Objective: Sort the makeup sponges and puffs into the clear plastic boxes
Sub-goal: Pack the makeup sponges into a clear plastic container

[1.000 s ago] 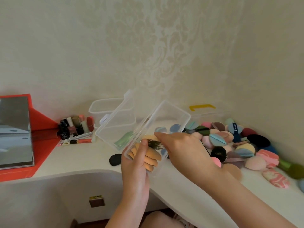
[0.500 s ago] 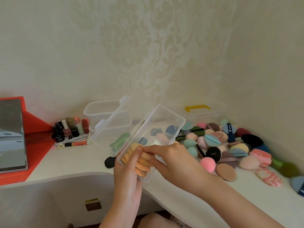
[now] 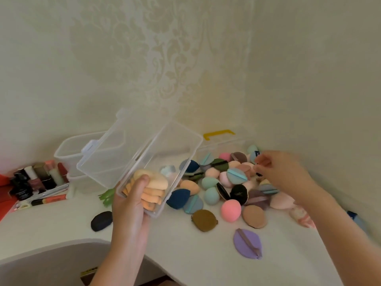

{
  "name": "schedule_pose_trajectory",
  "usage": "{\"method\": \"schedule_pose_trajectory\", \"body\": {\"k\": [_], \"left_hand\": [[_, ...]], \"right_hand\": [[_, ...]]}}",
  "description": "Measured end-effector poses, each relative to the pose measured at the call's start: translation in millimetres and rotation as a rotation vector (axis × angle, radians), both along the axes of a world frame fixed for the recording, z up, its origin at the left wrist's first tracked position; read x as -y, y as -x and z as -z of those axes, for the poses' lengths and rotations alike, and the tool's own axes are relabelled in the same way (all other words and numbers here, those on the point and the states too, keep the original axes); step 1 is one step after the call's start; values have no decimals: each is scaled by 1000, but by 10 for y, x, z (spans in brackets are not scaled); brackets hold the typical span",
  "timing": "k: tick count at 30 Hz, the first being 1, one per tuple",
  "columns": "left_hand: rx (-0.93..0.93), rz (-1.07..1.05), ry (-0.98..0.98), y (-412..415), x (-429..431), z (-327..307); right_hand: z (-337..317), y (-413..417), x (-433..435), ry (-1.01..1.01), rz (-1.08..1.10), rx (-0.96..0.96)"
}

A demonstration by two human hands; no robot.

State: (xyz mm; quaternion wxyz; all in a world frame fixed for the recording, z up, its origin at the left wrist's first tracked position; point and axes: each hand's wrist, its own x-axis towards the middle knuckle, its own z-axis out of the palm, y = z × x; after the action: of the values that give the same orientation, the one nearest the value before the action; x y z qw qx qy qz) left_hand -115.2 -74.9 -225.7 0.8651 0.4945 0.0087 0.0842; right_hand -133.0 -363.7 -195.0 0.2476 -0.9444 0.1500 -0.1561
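While clamping the clear box (image 3: 165, 157) in the left hand (image 3: 129, 205), reaching right of it with a blurred right hand (image 3: 282, 172), perhaps pinching a soft, light puff (image 3: 254, 155) by its rim.

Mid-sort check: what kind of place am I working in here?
Most likely a home vanity or dressing table: nail polish bottles at the left, a heap of makeup puffs on the white desk, damask wallpaper behind.

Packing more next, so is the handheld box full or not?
Not full. Orange sponges fill only the near end of the box in the left hand; the rest looks bare.
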Motion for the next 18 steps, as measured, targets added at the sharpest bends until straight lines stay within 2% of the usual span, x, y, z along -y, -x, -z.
{"method": "schedule_pose_trajectory", "body": {"k": [4, 6, 8, 15, 18], "left_hand": [[23, 108, -15, -123, 253, -47], [17, 180, -14, -196, 419, -78], [19, 223, -17, -285, 595, -112], [12, 293, 51, -433, 1059, -119], [8, 304, 48, -442, 1181, -59]], "right_hand": [[58, -134, 449, 83, 181, -151], [128, -178, 552, 100, 206, -233], [219, -209, 602, 83, 210, -236], [379, -224, 746, 43, 249, -67], [263, -151, 690, -73, 290, 255]]}}
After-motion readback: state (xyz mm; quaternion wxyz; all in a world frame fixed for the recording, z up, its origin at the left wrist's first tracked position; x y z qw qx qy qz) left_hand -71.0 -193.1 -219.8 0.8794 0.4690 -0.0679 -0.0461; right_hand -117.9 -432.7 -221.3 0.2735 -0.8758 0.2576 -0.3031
